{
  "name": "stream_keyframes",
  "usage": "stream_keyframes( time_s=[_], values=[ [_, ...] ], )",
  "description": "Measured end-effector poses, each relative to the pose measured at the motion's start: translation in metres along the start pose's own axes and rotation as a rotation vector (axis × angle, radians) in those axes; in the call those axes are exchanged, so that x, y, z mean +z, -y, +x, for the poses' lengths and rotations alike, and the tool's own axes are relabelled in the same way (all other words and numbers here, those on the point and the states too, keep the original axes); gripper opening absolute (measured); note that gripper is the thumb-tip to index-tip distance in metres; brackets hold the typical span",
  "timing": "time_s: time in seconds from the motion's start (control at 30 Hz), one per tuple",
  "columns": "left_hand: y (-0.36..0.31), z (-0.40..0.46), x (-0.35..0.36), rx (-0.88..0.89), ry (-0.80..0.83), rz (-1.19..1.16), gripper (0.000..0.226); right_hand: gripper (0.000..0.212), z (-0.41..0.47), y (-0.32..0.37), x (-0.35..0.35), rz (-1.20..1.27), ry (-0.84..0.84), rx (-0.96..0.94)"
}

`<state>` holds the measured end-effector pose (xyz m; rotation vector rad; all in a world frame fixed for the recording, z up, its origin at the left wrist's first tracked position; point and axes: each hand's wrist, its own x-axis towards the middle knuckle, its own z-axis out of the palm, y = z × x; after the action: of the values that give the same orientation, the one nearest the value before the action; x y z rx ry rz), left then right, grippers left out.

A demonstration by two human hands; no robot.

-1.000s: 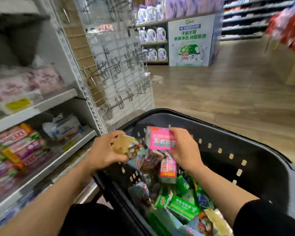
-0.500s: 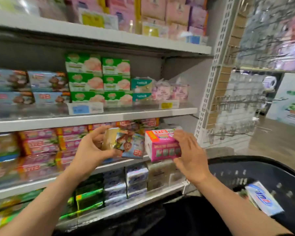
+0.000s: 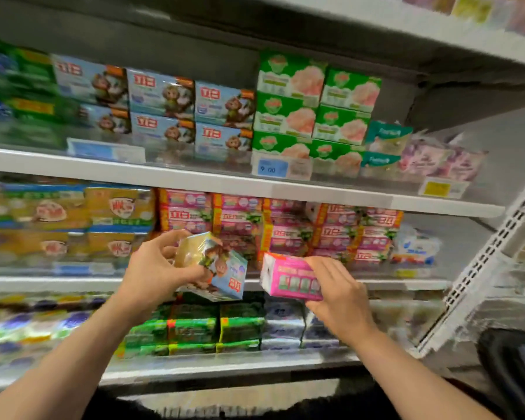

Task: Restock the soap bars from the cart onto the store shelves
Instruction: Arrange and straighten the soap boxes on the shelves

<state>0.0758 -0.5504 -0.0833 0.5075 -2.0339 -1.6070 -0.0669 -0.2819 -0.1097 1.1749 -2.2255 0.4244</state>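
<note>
The left hand [image 3: 152,272] has its grip clamped on a blue and gold soap pack [image 3: 212,269] printed with a monkey, thumb on the near face and fingers curled over the top edge. The pack is tilted, one corner dipping down, probably so its printed face can be checked against the stock ahead. The right hand [image 3: 338,294] has its grip closed on a pink soap box [image 3: 288,278], fingers over the top and right end, thumb beneath, holding it level with the long face turned toward the person. Both packs hang in the air just in front of the middle shelf [image 3: 376,283], touching nothing there.

Holding one pack in each hand lets two kinds be sorted in one reach. The pink box sits right before the row of pink boxes [image 3: 285,231] on that middle shelf, which looks like its place. The matching monkey packs [image 3: 191,107] stand on the upper shelf [image 3: 194,177], so the left hand likely has to lift higher. The dark rim of the cart [image 3: 509,368] shows at the lower right, near the person.
</note>
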Motion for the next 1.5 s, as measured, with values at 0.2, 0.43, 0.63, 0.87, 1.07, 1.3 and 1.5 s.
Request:
stream_keyframes(
  time_s=[0.2, 0.43, 0.63, 0.87, 1.07, 1.3, 1.5],
  values=[
    [0.011, 0.008, -0.013, -0.042, -0.045, 0.045, 0.074, 0.076, 0.028, 0.014, 0.026, 0.080, -0.170, 0.028],
    [0.013, 0.004, -0.024, -0.086, -0.163, 0.053, 0.076, 0.069, 0.072, 0.037, 0.055, 0.183, -0.289, -0.065],
    [0.019, 0.007, -0.042, -0.125, -0.235, 0.058, 0.073, 0.048, 0.100, 0.057, 0.087, 0.006, -0.345, -0.164],
    [0.024, 0.017, -0.051, -0.156, -0.244, 0.056, 0.076, 0.064, 0.114, 0.066, 0.106, 0.007, -0.012, -0.006],
    [0.021, 0.019, -0.049, -0.146, -0.238, 0.085, 0.074, 0.068, 0.131, 0.055, 0.084, 0.062, 0.186, -0.001],
    [0.020, 0.016, -0.049, -0.131, -0.226, 0.095, 0.073, 0.083, 0.135, 0.056, 0.083, -0.020, 0.171, -0.040],
    [0.020, 0.016, -0.047, -0.119, -0.217, 0.085, 0.071, 0.066, 0.130, 0.055, 0.091, -0.064, 0.108, -0.007]
  ],
)
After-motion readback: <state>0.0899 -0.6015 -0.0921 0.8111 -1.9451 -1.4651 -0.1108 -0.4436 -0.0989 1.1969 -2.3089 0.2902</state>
